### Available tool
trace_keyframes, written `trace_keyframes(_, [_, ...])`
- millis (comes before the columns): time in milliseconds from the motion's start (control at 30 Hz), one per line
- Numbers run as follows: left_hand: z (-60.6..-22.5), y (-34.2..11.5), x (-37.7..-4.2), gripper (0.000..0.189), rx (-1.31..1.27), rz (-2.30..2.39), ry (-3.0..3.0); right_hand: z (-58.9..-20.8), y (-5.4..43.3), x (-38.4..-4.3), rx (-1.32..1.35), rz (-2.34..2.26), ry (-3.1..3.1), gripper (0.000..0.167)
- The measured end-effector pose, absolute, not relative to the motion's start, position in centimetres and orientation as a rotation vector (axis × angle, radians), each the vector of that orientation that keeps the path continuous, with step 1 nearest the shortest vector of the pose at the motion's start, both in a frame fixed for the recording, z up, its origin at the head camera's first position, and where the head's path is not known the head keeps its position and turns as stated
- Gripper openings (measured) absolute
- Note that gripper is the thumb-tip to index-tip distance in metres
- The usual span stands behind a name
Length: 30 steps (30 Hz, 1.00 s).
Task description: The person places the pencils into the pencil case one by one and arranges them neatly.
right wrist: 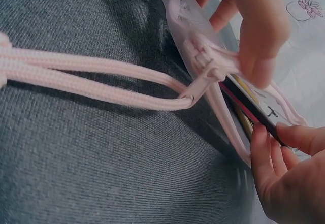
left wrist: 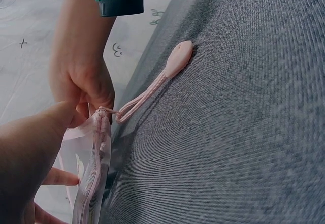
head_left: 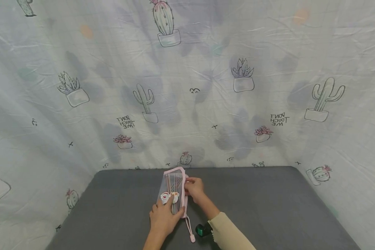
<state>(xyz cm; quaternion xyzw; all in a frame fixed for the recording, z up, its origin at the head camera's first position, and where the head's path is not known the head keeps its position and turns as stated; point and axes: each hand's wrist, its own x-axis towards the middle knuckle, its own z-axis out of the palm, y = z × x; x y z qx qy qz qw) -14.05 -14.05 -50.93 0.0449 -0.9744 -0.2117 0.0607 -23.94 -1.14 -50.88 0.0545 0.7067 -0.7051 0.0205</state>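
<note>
A clear pencil pouch [head_left: 172, 184] with pink zipper trim lies on the dark grey surface. Striped slim items show through it, and a white sticker with a red detail sits on its face. My left hand [head_left: 163, 217] holds the pouch's near end, fingers on the clear face, thumb by the pink edge. At the opened zipper side, my right hand [head_left: 194, 189] pinches a slim dark stick [right wrist: 256, 113] with a pink stripe, partly hidden inside the pouch. From the zipper slider [right wrist: 200, 87] a pink cord pull [left wrist: 180, 59] trails onto the surface.
Grey fabric covers the tabletop [head_left: 253, 205]. Behind and beside it hangs a pale curtain [head_left: 187, 104] printed with cacti. A black device with a green patch [head_left: 201, 230] is at my right wrist, near the cord pull.
</note>
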Motion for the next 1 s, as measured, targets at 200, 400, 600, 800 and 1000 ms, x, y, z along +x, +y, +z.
trace_keyframes(200, [-50.9, -14.0, -14.0, 0.073, 0.137, -0.635, -2.957, -51.0, -1.2, -23.9, 0.146, -2.141, 2.227, 0.033])
trace_keyframes(400, [-50.9, -14.0, -13.9, 0.073, 0.131, -0.619, -2.956, -51.4, -0.3, -23.9, 0.056, -2.184, 2.173, 0.033])
trace_keyframes(600, [-51.0, -14.1, -13.9, 0.074, 0.117, -0.593, -2.934, -51.4, 1.2, -23.7, -0.009, -2.238, 2.102, 0.032])
trace_keyframes(800, [-51.1, -14.0, -14.2, 0.076, 0.129, -0.592, -2.932, -51.0, 2.6, -23.6, -0.009, -2.253, 2.065, 0.034])
trace_keyframes(1000, [-51.2, -13.8, -14.5, 0.079, 0.137, -0.562, -2.955, -50.5, 4.0, -23.3, -0.039, -2.284, 2.031, 0.035])
